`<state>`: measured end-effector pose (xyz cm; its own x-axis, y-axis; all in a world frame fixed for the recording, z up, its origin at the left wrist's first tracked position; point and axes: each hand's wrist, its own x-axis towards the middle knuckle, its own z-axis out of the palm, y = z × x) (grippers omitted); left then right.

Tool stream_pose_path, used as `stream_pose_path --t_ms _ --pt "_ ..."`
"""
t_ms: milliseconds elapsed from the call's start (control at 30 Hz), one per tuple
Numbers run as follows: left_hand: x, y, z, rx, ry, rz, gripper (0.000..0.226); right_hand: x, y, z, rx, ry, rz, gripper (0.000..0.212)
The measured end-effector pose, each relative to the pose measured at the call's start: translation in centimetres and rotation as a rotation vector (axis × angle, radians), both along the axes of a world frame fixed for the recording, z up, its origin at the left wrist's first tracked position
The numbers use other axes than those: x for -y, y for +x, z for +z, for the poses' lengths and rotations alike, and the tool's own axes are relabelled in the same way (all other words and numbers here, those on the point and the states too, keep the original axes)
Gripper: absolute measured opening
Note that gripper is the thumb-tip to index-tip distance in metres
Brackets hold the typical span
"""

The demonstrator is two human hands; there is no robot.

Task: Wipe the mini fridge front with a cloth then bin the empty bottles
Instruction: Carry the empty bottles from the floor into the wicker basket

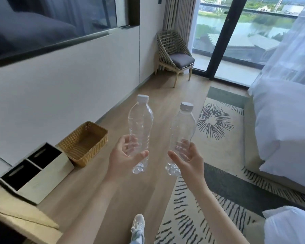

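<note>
I hold two clear empty plastic bottles with white caps upright in front of me, over the wooden floor. My left hand [125, 155] grips the lower part of the left bottle [140, 120]. My right hand [187, 159] grips the lower part of the right bottle [183, 127]. The bottles stand side by side, a little apart. A two-compartment bin [42, 175] with black liners sits on the floor at the lower left, against the wall. A woven basket [83, 141] stands just beyond it. No mini fridge or cloth is in view.
A white wall with a dark screen [42, 27] runs along the left. A wicker chair [174, 53] stands in the far corner by the glass door [236, 41]. A bed [285, 124] fills the right side, a patterned rug [215, 120] beside it. My shoe [138, 224] shows below.
</note>
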<state>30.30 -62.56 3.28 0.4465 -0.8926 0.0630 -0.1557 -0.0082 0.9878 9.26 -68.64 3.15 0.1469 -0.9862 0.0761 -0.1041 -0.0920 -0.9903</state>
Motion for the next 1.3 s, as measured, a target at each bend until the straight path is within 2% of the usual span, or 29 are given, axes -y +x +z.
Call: stream_pose_path --t_ms 300,500,633,867,1033,1300 --pt "16.6 10.4 3.7 0.044 -0.034 0.138 0.060 18.2 11.2 3.7 0.016 -0.065 0.112 0.054" --pt "24.3 13.7 1.5 -0.019 0.019 0.265 0.059 28.6 15.8 1.5 0.025 -0.023 0.228 0.050" --pt "29.4 15.4 0.0 -0.038 0.046 0.406 0.061 36.6 19.5 -0.1 0.001 -0.015 0.377 0.048" --pt "35.7 18.0 1.6 -0.067 0.007 0.755 0.048 48.4 26.4 1.2 -0.069 -0.034 0.714 0.048" --pt "36.8 18.9 2.2 -0.057 0.019 0.958 0.049 52.5 31.6 1.3 -0.074 -0.041 0.926 0.038" --pt "35.6 22.0 0.3 -0.065 0.082 1.190 0.054 52.6 39.7 -0.8 -0.056 0.003 1.147 0.032"
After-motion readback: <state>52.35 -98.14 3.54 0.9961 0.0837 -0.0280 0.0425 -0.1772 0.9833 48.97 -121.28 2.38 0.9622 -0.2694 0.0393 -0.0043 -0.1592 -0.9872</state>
